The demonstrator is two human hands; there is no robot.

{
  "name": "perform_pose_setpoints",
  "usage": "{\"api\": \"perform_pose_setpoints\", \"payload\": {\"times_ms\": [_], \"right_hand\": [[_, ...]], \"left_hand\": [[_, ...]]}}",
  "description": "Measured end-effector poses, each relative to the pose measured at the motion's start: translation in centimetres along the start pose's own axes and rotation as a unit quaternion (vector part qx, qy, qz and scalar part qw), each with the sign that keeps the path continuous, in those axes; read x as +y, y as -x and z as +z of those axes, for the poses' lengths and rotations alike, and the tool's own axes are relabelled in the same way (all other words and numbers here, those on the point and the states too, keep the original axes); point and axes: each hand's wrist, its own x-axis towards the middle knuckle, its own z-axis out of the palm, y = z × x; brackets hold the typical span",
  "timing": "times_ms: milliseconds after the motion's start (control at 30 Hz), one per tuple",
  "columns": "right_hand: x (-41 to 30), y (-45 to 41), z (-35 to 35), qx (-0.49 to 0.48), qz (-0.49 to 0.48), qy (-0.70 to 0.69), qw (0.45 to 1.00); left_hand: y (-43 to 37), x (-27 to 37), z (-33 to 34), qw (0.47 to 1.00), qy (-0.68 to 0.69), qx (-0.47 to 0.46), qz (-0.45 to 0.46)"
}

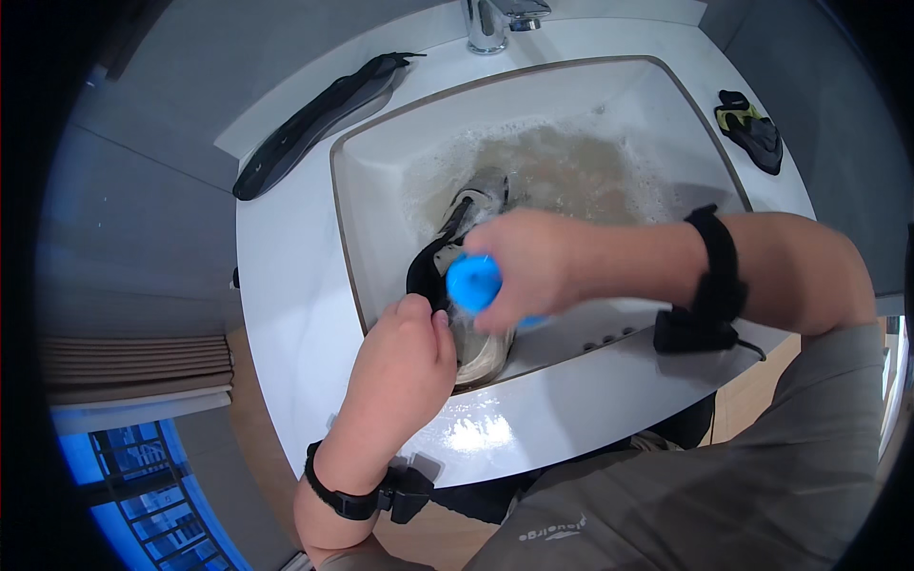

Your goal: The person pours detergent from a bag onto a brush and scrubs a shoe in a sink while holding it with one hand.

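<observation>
A wet shoe (483, 350) in black and light grey stands in the left part of a white washbasin (378, 168), its far end in murky, foamy water (564, 171). My left hand (410, 357) grips the shoe's black edge at the near left. Over the shoe, my right hand (532, 268) is closed around a bright blue object (473, 283), seemingly a brush handle; its working side is hidden under the hand. The right hand is slightly blurred.
A chrome faucet (488, 28) stands behind the basin. On the white countertop (285, 264), a black insole-like piece (321, 121) lies at the back left and a small black, grey and yellow-green item (751, 132) at the right. Black devices are strapped to both forearms.
</observation>
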Motion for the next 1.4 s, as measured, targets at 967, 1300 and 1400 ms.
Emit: {"api": "perform_pose_setpoints", "payload": {"times_ms": [967, 1300, 1400], "right_hand": [[0.4, -1.5, -0.8, 0.022, 0.067, 0.073, 0.995], [-2.0, 0.3, -0.2, -0.001, 0.011, 0.033, 0.999], [1.7, -0.6, 0.2, 0.043, 0.02, 0.01, 0.999]], "left_hand": [[0.5, -0.8, 0.2, 0.999, 0.017, 0.004, 0.031], [0.5, -0.6, 0.1, 0.999, 0.017, -0.004, 0.033], [0.6, -0.6, 0.2, 0.999, 0.017, -0.004, 0.035]]}}
